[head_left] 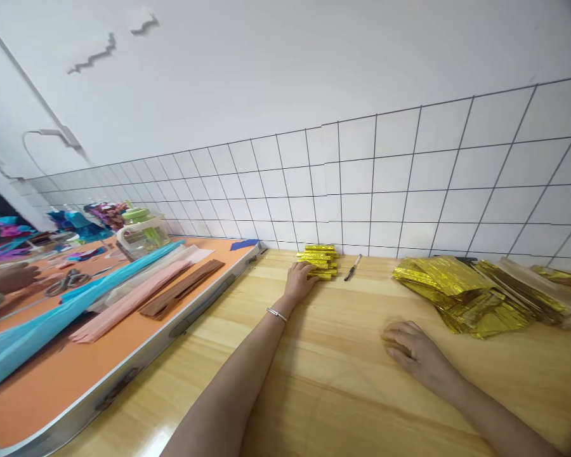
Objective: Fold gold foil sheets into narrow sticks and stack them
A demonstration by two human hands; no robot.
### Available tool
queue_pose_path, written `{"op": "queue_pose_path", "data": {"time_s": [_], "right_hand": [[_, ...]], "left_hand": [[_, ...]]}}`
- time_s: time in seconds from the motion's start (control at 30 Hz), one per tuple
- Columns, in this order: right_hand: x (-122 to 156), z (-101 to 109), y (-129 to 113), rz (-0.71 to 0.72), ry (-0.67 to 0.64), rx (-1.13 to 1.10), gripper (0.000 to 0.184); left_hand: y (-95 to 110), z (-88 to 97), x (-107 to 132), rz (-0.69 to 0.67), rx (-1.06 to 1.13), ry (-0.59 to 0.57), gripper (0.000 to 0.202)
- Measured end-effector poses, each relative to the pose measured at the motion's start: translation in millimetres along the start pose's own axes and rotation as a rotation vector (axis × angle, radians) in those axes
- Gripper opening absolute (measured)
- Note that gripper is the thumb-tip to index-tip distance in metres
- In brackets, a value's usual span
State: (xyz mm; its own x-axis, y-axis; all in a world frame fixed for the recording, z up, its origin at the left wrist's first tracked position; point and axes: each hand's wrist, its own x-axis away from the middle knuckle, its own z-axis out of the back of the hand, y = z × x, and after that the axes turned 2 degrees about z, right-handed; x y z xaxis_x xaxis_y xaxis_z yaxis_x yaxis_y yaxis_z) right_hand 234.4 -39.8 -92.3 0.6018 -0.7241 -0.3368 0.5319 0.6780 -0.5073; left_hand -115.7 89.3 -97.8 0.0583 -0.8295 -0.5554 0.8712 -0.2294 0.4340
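Note:
My left hand (301, 280), with a silver bangle at the wrist, reaches to the back of the wooden table. Its fingers close on the left end of a gold foil roll in a small stack of gold foil rolls (320, 257) by the wall. My right hand (416, 352) hovers over the table farther right, slightly blurred. Its fingers are bent and apart from the thumb, and I see nothing between them. Beyond that hand lies a loose pile of gold foil sheets (461, 289). A pen (353, 268) rests just right of the stack.
To the left, an orange-topped table (109, 362) with a metal edge adjoins the wooden table (314, 381). It bears blue, pink and brown crepe paper strips (183, 289), scissors (67, 281) and a green-lidded jug (145, 230). Another person's hand (12, 277) is at far left.

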Motion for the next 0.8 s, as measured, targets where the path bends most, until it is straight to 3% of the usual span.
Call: {"op": "queue_pose_path", "data": {"time_s": [0.13, 0.27, 0.4, 0.5, 0.67, 0.8], "right_hand": [[0, 4, -1, 0.018, 0.054, 0.13, 0.028], [-1, 36, 9, -0.09, 0.192, 0.353, 0.033], [7, 86, 35, -0.212, 0.364, 0.492, 0.046], [14, 108, 64, -0.232, 0.418, 0.618, 0.056], [23, 107, 108, -0.2, 0.373, 0.779, 0.054], [31, 104, 109, -0.271, 0.463, 0.764, 0.043]], "left_hand": [[3, 1.8, 6, 0.096, 0.103, 0.064, 0.025], [10, 1.3, 21, 0.256, 0.229, 0.121, 0.021], [40, -6.2, 49, 0.337, 0.36, 0.103, 0.025], [70, -13.3, 67, 0.32, 0.449, 0.037, 0.024], [97, -17.0, 78, 0.282, 0.541, -0.075, 0.017], [99, -13.7, 79, 0.281, 0.576, -0.108, 0.016]]}}
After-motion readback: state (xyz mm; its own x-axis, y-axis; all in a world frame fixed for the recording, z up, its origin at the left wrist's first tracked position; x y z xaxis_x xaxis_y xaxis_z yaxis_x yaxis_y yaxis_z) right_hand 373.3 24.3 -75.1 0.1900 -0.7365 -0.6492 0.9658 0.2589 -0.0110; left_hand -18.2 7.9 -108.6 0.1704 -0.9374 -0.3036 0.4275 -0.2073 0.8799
